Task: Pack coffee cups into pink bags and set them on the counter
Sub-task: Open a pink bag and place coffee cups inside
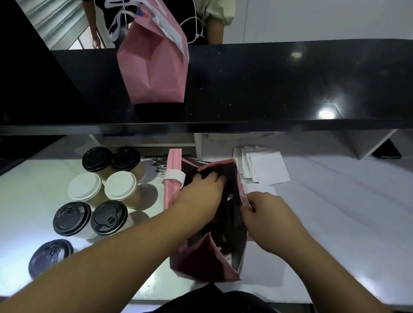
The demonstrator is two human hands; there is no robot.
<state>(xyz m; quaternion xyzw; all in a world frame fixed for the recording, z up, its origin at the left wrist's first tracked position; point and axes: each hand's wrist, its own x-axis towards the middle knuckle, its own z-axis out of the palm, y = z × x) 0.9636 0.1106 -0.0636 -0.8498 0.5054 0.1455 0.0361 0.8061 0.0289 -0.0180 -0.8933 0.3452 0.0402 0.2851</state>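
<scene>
My left hand (203, 186) is down inside the open bag (206, 245) in front of me, fingers curled against its dark lining; I cannot tell whether it holds anything in there. My right hand (262, 213) pinches the bag's right rim and pulls the mouth wide. The bag stands on the white table (345, 234) directly under both hands.

The cups (104, 194) are left of my left hand, seven lidded ones packed close, touching or nearly so: two black lids farthest away, two white in the middle, two black nearer, and one more black lid nearest me beside my left forearm.

What worries me: the bag is soft and only my right-hand pinch keeps it open, so if that slips the mouth may fold shut on my left hand. Swinging my left arm back for a cup could knock that nearest one over. Cups this crowded may also tip a neighbour when one is lifted.

A flat stack of pink bags (172, 175) with a white band lies just beyond my left hand, and white papers (265, 167) lie beyond my right. Past those runs a glossy black raised counter (284, 88), with a filled bag (156, 67) standing up left. Two people stand behind it.
</scene>
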